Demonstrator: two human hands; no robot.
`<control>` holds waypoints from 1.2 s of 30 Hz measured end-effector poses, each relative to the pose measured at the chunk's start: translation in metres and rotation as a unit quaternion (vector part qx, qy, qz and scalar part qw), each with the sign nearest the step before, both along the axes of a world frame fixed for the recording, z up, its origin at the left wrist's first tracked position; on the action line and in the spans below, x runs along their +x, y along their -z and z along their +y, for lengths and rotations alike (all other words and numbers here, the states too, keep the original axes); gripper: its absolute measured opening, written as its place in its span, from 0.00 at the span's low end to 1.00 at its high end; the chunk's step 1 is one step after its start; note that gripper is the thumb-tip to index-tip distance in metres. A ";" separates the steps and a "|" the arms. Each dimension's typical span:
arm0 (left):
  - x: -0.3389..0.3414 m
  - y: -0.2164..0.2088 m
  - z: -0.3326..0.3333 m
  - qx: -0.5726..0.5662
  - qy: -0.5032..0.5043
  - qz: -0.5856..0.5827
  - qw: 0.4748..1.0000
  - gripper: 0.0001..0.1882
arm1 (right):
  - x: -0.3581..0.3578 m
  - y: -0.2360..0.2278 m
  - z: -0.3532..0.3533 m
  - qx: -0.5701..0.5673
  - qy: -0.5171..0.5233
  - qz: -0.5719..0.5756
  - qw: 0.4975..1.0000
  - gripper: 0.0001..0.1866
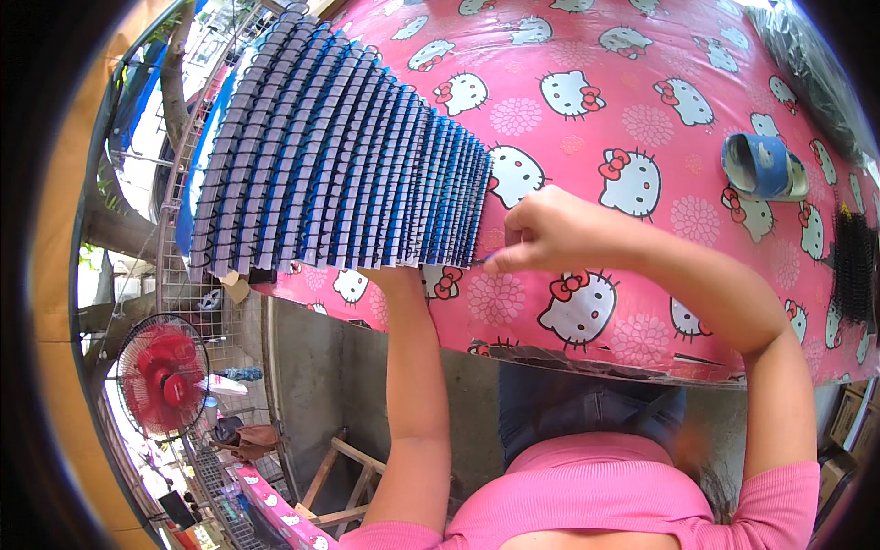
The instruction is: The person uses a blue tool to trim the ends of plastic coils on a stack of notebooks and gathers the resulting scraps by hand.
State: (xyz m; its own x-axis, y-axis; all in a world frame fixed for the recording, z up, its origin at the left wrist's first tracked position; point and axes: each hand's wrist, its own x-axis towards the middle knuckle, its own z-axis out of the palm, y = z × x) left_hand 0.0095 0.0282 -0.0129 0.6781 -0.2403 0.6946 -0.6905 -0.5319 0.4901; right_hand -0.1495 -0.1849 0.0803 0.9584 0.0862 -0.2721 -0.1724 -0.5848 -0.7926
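Note:
A long row of spiral-bound notebooks [339, 156] with black coils and blue-and-white edges stretches over the left side of the table, packed spine by spine. My left forearm reaches up to its near edge, and the left hand is hidden beneath or behind the notebooks. At the row's right-hand near corner, my right hand [541, 234] is closed, thumb and forefinger pinched beside the last notebooks. A thin dark tip shows between these fingers and the coils; whether it is a coil end or a tool cannot be made out.
A pink table cover [587, 247] with cartoon cat faces lies under everything, its front edge worn. To the right are a blue ring-shaped roll [759, 167], a bundle of black coils [852, 266] and a dark plastic bag [811, 73]. A red fan [165, 376] stands at lower left.

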 end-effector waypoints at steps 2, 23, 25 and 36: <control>-0.005 0.000 -0.010 -0.189 0.091 0.177 0.961 0.25 | 0.001 -0.008 -0.005 0.122 0.035 0.119 0.985 0.21; 0.004 0.002 -0.005 -0.258 0.127 0.135 0.948 0.25 | -0.002 0.013 -0.005 -0.053 -0.037 -0.100 0.993 0.18; 0.008 0.003 -0.004 -0.177 0.081 0.131 0.972 0.24 | 0.008 0.000 -0.013 0.070 -0.005 0.115 0.991 0.19; 0.006 0.006 0.010 -0.185 0.103 0.098 0.972 0.27 | -0.032 0.041 -0.002 -0.268 -0.005 -0.311 0.912 0.24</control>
State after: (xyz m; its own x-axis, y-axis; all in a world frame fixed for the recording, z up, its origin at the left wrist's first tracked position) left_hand 0.0152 0.0381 -0.0186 0.7702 -0.1435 0.6214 -0.6376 -0.1532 0.7550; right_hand -0.1818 -0.1868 0.0395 0.9416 0.1106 0.3180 0.2205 -0.9163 -0.3343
